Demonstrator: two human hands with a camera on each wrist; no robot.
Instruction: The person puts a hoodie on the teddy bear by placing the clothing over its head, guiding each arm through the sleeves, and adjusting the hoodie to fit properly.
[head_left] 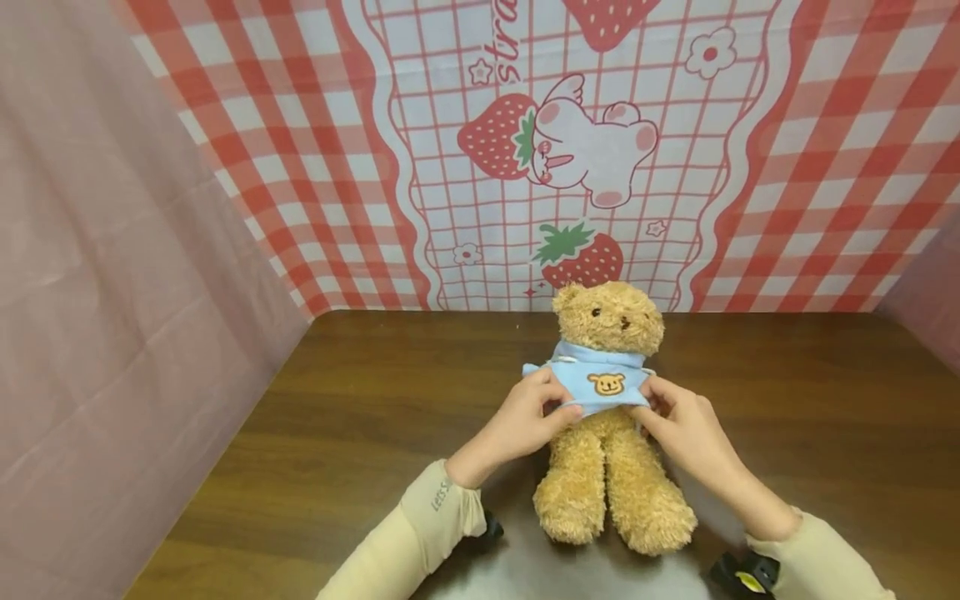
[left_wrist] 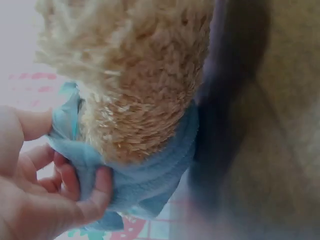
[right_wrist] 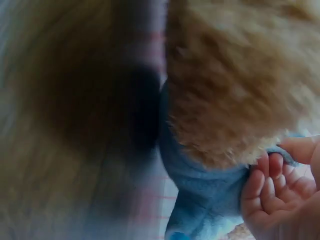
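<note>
A curly tan teddy bear (head_left: 609,321) lies or leans back on the table, its head toward the patterned cloth and its legs toward me. It wears a light blue hooded top (head_left: 581,379) with a bear-face patch on the chest. My left hand (head_left: 528,414) pinches the top's lower edge on the left side, thumb in front. At the opposite side, my right hand (head_left: 686,423) pinches the same hem. Both wrist views show the blue fabric (left_wrist: 85,162) between thumb and curled fingers, with the fur (right_wrist: 225,120) beside it.
Behind the bear hangs a red and white checked cloth (head_left: 300,150) with strawberries and a cartoon rabbit. A pinkish curtain (head_left: 112,292) borders the left side. The brown wooden table (head_left: 360,392) extends to both sides of the bear.
</note>
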